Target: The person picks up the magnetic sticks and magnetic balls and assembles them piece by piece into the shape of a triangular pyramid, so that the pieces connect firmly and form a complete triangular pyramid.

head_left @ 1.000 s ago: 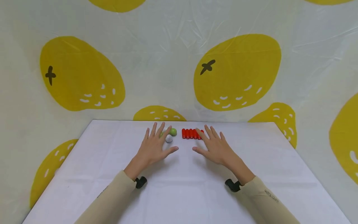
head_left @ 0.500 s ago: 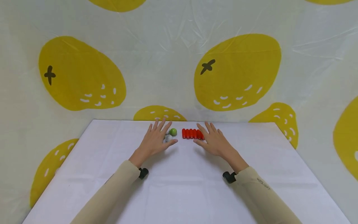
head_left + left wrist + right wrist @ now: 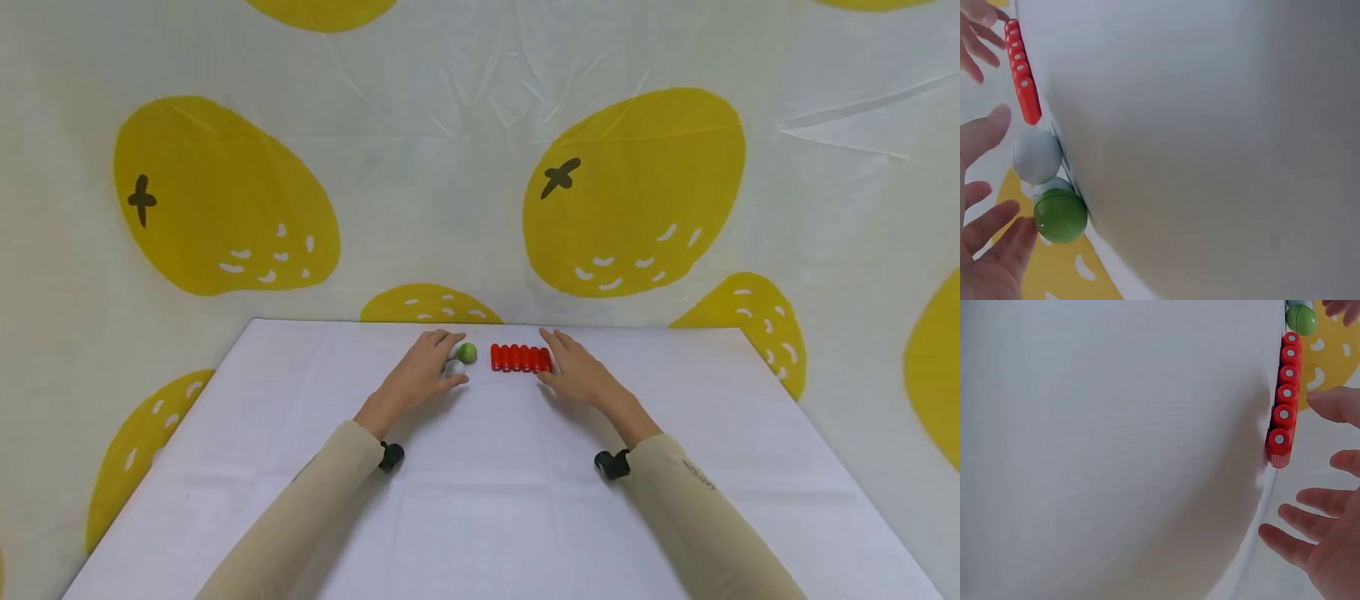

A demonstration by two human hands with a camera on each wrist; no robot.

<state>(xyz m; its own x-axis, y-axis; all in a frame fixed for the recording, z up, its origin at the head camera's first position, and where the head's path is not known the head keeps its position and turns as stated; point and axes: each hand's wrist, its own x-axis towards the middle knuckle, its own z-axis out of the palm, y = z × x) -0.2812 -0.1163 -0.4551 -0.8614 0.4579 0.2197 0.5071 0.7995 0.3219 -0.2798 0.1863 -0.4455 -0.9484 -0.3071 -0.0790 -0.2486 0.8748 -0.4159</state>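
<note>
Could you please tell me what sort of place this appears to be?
Probably an indoor tabletop set-up staged for hand work, though the room itself is hidden. A white-covered table, a backdrop with yellow fruit-like shapes behind it, and a neat row of red cylinders suggest this.

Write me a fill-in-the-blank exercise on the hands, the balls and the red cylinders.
1. The number of red cylinders in the row is ____.
2. Near the left hand, the green ball has a ____ ball beside it.
3. The right hand is nearer the red cylinders than the ____ hand is.
4. The big fruit on the backdrop are ____.

Missing words: six; white; left; yellow.
</note>
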